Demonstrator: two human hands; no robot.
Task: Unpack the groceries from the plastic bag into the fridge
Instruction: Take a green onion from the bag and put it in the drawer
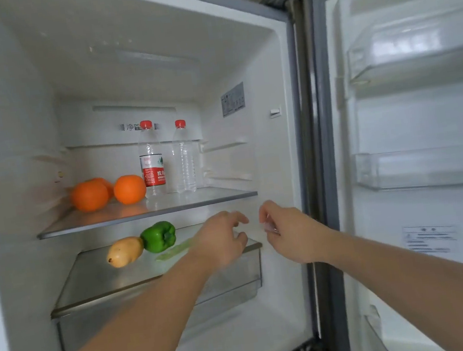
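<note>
On lower shelf (pixel 97 284): mango (pixel 124 252) touching green pepper (pixel 158 236) (oranges (pixel 129 188) above).

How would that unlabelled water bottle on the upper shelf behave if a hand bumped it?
The unlabelled bottle stands tall and narrow on the smooth glass upper shelf, so it would probably tip or slide easily. It looks clear right through, so it may be empty and very light, though I cannot tell. Its thin ribbed plastic would likely dent when squeezed.
</note>
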